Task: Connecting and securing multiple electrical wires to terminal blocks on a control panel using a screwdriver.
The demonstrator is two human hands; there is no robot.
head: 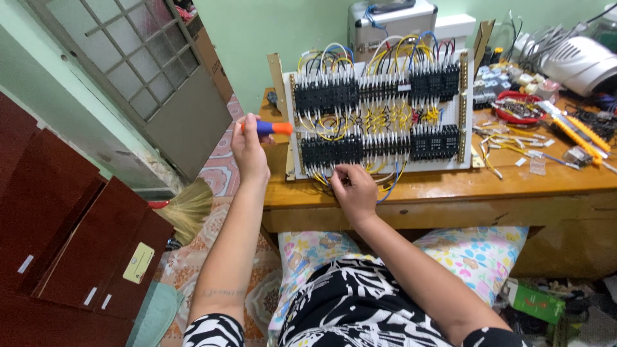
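Two rows of black terminals span the white panel (379, 115); right hand (353, 189) fingers pinching wires (324, 177).

Home electrical workbench in a domestic room.
A wooden desk (450, 186) is covered with a wired relay panel (379, 115), loose wire offcuts (514, 144) and tools, while a straw broom (186, 209), patterned floor tiles (222, 170) and floral cushions (475, 254) are seen around it.
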